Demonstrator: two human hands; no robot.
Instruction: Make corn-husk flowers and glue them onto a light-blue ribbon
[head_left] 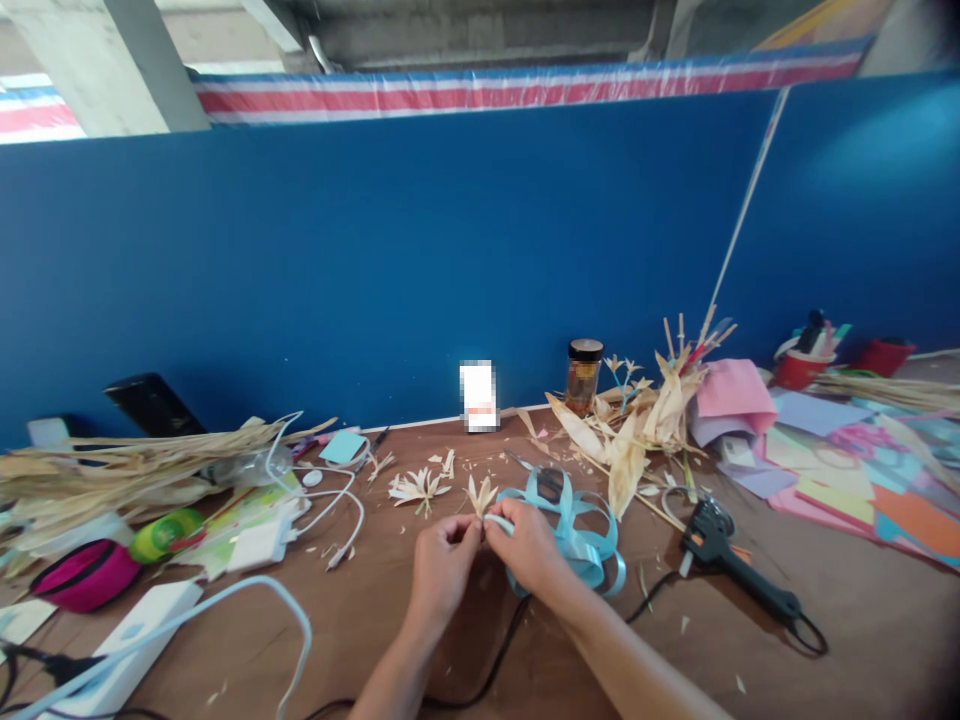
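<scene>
My left hand (442,562) is closed in a pinch at the base of a small flower of pale dried husk (481,491), its petals pointing up. Close beside it, my right hand (531,545) grips a light blue ribbon (596,555) whose end meets the flower's base. The rest of that ribbon lies in loose loops right of my right hand. Scissors (551,484) lie partly under the loops. Another husk flower (421,487) rests on the table to the left. My fingers hide the flower's lower end.
A black glue gun (724,560) lies at right, its cord crossing below my hands. Dried husks (626,460) and a dark-lidded jar (583,378) stand behind. Coloured paper (847,485) fills the far right. A power strip (124,650), white cables and a pink pouch (86,575) are at left.
</scene>
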